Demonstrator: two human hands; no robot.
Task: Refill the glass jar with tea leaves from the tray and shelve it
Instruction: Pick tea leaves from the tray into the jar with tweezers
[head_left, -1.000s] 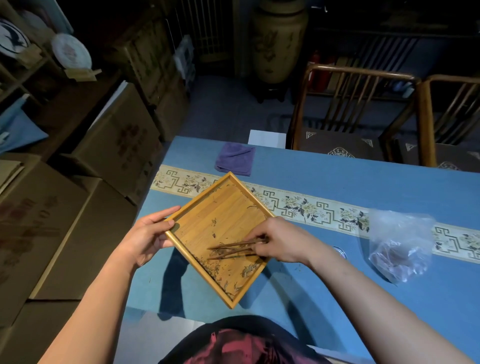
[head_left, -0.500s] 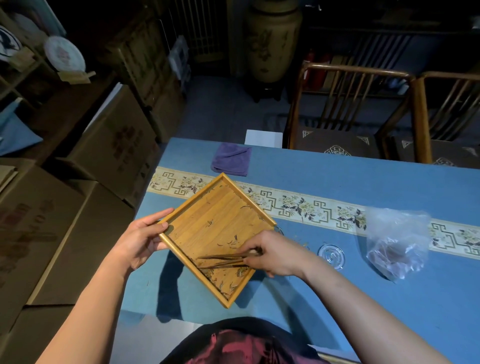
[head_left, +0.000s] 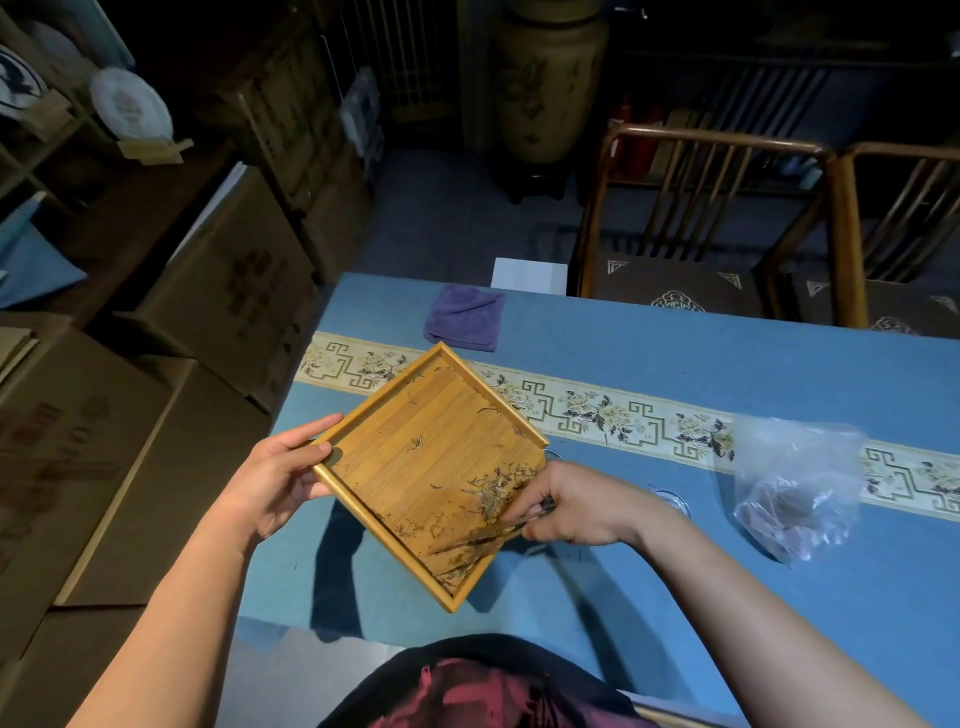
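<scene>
A square bamboo tray (head_left: 415, 467) is held tilted over the blue table (head_left: 701, 364). My left hand (head_left: 275, 478) grips its left corner. Loose tea leaves (head_left: 493, 491) are heaped against the tray's right edge, and a few lie scattered near the bottom corner. My right hand (head_left: 582, 506) pinches a thin dark wooden tool (head_left: 483, 538) whose tip lies among the leaves. A round glass piece (head_left: 672, 501), which looks like a lid, lies on the table just right of that hand. The jar itself is hidden under the tray and hand.
A clear plastic bag (head_left: 795, 488) with brownish contents lies to the right. A folded purple cloth (head_left: 464, 318) sits at the table's far edge. Two wooden chairs (head_left: 701, 218) stand behind the table. Cardboard boxes (head_left: 218, 291) are stacked on the left.
My right hand has moved to the tray's right edge, and the tool has swept the leaves into a heap there. My left hand keeps its grip on the tray.
</scene>
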